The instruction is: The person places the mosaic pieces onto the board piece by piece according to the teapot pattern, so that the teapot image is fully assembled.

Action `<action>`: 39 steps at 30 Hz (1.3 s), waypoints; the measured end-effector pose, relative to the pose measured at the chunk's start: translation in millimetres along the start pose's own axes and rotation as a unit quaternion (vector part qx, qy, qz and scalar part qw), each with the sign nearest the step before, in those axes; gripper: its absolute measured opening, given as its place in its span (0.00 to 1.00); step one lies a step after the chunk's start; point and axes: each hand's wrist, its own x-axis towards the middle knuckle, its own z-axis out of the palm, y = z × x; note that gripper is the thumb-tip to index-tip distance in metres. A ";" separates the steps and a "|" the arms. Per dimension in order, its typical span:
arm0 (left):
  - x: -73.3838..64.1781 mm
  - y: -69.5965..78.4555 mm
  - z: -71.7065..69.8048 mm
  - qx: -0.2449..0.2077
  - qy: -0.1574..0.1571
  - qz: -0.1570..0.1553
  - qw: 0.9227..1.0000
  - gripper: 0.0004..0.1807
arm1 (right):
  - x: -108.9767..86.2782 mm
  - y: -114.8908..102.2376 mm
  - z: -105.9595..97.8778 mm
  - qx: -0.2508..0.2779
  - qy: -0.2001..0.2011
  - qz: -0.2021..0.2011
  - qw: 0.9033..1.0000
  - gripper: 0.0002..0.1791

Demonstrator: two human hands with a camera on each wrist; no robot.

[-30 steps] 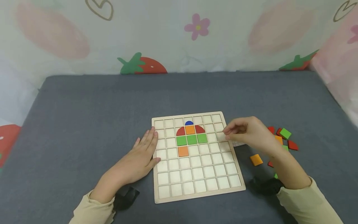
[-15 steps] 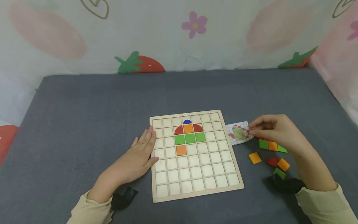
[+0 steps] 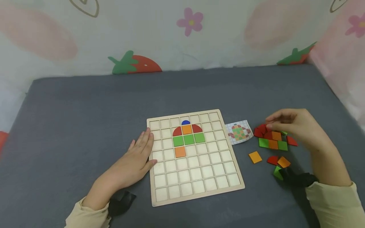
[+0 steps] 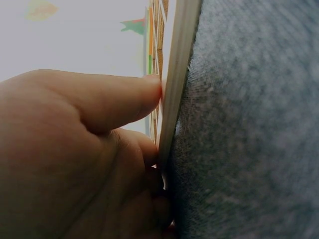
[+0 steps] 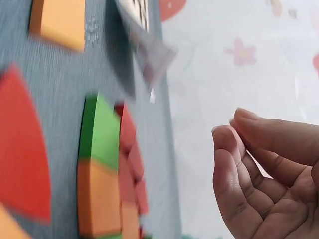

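My left hand point(image 3: 136, 160) lies along the left edge of a square wooden grid board point(image 3: 199, 195), fingers stretched out. In the left wrist view its thumb point(image 4: 119, 99) touches the board's rim. On the grid sit a blue half-round tile point(image 3: 186, 122), red quarter-round tiles point(image 3: 177, 131), green square tiles point(image 3: 188, 139) and orange square tiles point(image 3: 180, 152). My right hand point(image 3: 306, 129) hovers over a cluster of loose red, green and orange tiles point(image 3: 268, 143), right of the board. Its fingers are loosely bent, thumb and fingertips close together; nothing shows between them in the right wrist view.
A paper pattern card point(image 3: 239, 132) pokes out from under the board's right edge. One orange tile point(image 3: 255, 157) lies apart, and a few more tiles point(image 3: 283, 162) lie near the right wrist's black strap point(image 3: 297, 178). A printed curtain point(image 3: 222, 34) hangs behind the grey table point(image 3: 85, 120).
My right hand has moved right from the board's edge, past the card, to above the loose tiles. The card came into sight and now lies flatter. My left hand stays on the board.
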 end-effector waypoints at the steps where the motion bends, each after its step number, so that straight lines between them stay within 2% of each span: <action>1: -0.1 -0.2 0.0 0.000 0.000 0.000 1.000 0.40 | 0.9 3.3 -2.7 0.007 0.000 0.002 1.000 0.15; 6: 0.8 0.0 -1.6 -0.001 0.003 0.004 1.000 0.40 | 4.8 20.8 -15.7 0.027 0.002 0.021 0.999 0.14; 13: 0.5 -0.9 -4.0 0.002 -0.001 0.002 1.000 0.40 | 6.1 38.5 -30.7 0.000 0.016 0.052 0.999 0.16; 17: -1.0 -2.0 -4.1 0.003 -0.005 -0.004 1.000 0.41 | 5.7 45.2 -36.0 -0.014 0.019 0.054 0.998 0.16; 30: 0.0 -0.9 -1.7 0.000 0.003 0.001 1.000 0.40 | 8.5 61.1 -39.8 -0.068 0.002 0.075 0.995 0.20; 39: -0.1 -1.6 0.4 0.002 0.006 0.005 1.000 0.40 | 8.5 60.7 -38.6 -0.070 -0.016 0.090 0.993 0.23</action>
